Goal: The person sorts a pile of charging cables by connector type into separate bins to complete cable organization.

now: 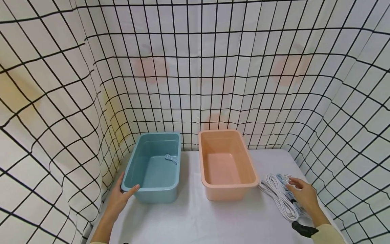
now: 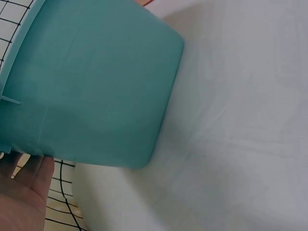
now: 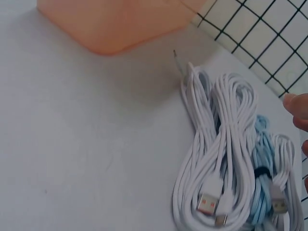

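My left hand holds the near left corner of the blue plastic tub, thumb at the front rim and fingers along the left side; their tips show at its outer wall in the left wrist view. On the tub's floor lies a small bundled light-blue cable. Over at the right, my right hand hovers at the cable pile, its fingers loosely bent with nothing seen between them. The pile has coiled white USB cables and a light-blue cable with a black tie.
An orange plastic tub stands between the blue tub and the cables. Black wire mesh backed by white cloth walls in the table's back and sides. A white cloth covers the table.
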Available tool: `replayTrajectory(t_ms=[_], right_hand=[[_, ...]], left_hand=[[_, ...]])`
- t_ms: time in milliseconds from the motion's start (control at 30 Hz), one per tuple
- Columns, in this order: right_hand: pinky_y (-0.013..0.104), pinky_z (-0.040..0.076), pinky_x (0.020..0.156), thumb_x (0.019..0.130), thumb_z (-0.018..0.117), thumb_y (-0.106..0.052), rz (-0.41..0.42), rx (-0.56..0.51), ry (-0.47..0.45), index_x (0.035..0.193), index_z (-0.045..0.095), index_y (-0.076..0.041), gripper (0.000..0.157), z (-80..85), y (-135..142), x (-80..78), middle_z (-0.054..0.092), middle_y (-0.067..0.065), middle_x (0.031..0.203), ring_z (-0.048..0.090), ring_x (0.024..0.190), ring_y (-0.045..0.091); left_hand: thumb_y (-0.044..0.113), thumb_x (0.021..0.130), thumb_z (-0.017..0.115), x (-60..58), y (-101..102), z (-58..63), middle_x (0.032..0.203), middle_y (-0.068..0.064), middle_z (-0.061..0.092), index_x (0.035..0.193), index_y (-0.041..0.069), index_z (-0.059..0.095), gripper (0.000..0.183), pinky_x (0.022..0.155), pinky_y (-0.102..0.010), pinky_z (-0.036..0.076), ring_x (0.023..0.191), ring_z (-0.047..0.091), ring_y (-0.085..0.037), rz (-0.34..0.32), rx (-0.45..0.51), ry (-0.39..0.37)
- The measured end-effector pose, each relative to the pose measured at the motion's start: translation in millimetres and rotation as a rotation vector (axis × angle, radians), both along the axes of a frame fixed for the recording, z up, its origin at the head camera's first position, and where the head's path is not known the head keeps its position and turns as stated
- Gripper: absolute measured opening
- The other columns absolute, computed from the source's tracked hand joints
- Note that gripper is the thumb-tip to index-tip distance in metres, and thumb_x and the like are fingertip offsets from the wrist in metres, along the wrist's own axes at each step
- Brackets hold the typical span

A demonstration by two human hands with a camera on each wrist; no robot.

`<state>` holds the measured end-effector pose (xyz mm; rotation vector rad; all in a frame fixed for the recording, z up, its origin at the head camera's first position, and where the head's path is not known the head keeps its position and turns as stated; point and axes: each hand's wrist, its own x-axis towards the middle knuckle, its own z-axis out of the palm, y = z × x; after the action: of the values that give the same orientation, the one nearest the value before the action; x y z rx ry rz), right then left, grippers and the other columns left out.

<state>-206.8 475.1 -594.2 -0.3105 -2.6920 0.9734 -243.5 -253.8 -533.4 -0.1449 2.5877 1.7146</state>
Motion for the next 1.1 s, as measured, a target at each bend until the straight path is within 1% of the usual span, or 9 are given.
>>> replayTrajectory(t_ms=[200,300,433,533,667,733,933,1000,1100], right_hand=[[0.058,0.044,0.086,0.100,0.070,-0.031,-0.029,0.013,-0.075,0.138,0.057,0.007,0.055,-6.3,8,6.1,0.068,0.026,0.120,0.056,0.113,0.047],[0.061,0.044,0.088,0.099,0.072,-0.030,-0.039,0.021,-0.119,0.136,0.058,0.007,0.054,-9.2,11,9.9,0.069,0.025,0.116,0.055,0.114,0.048],[0.064,0.044,0.090,0.097,0.073,-0.027,-0.003,0.076,-0.156,0.131,0.059,0.010,0.052,-17.7,14,14.8,0.071,0.023,0.109,0.057,0.112,0.051],[0.066,0.042,0.093,0.096,0.073,-0.027,0.004,0.130,-0.184,0.129,0.059,0.013,0.054,-25.0,15,17.9,0.072,0.023,0.107,0.057,0.113,0.053],[0.068,0.039,0.096,0.095,0.073,-0.026,-0.013,0.166,-0.177,0.126,0.061,0.013,0.051,-31.3,16,21.1,0.072,0.022,0.105,0.055,0.115,0.055],[0.068,0.039,0.097,0.095,0.072,-0.024,0.003,0.187,-0.160,0.124,0.063,0.012,0.048,-33.1,16,21.4,0.073,0.022,0.104,0.055,0.115,0.055],[0.067,0.042,0.093,0.091,0.073,-0.019,0.042,0.244,-0.156,0.116,0.069,0.010,0.039,-31.3,16,19.7,0.075,0.018,0.098,0.058,0.112,0.055],[0.064,0.045,0.087,0.091,0.071,-0.019,0.038,0.249,-0.173,0.116,0.069,0.010,0.038,-29.2,16,19.0,0.074,0.019,0.097,0.060,0.107,0.054],[0.057,0.048,0.076,0.092,0.068,-0.019,0.007,0.232,-0.190,0.117,0.070,0.009,0.037,-27.2,16,18.3,0.073,0.019,0.096,0.063,0.097,0.049]], left_hand=[[0.040,0.096,0.076,-1.3,-1,3.4,0.166,-0.030,0.013,0.167,0.016,-0.002,0.109,0.111,-0.065,0.033,0.147,0.022,-0.054,-0.003,0.009,0.012],[0.039,0.096,0.076,-0.8,-1,4.5,0.166,-0.030,0.012,0.167,0.015,-0.002,0.108,0.111,-0.065,0.032,0.148,0.022,-0.054,-0.002,0.004,0.012],[0.040,0.096,0.075,0.1,0,3.5,0.167,-0.029,0.013,0.168,0.017,-0.001,0.107,0.112,-0.064,0.032,0.148,0.022,-0.053,0.005,0.004,0.016],[0.042,0.096,0.075,0.1,1,1.0,0.167,-0.029,0.013,0.168,0.018,-0.001,0.107,0.112,-0.064,0.032,0.148,0.022,-0.052,0.002,0.004,0.024],[0.044,0.096,0.074,0.3,2,-1.8,0.167,-0.029,0.013,0.168,0.018,-0.001,0.107,0.112,-0.064,0.031,0.148,0.021,-0.052,0.000,0.000,0.021],[0.045,0.096,0.074,0.4,2,-2.2,0.167,-0.028,0.013,0.168,0.019,-0.001,0.107,0.112,-0.064,0.031,0.148,0.021,-0.052,0.005,-0.002,0.017],[0.043,0.096,0.075,1.7,0,-0.6,0.167,-0.029,0.013,0.168,0.020,-0.001,0.107,0.112,-0.065,0.031,0.149,0.021,-0.052,0.008,-0.006,0.017],[0.042,0.096,0.074,1.7,0,-0.7,0.167,-0.029,0.013,0.168,0.019,-0.001,0.107,0.112,-0.065,0.031,0.148,0.021,-0.053,0.004,-0.006,0.020],[0.041,0.096,0.075,1.5,0,-1.3,0.167,-0.030,0.012,0.168,0.019,-0.002,0.107,0.112,-0.065,0.031,0.148,0.021,-0.053,0.004,-0.004,0.020]])
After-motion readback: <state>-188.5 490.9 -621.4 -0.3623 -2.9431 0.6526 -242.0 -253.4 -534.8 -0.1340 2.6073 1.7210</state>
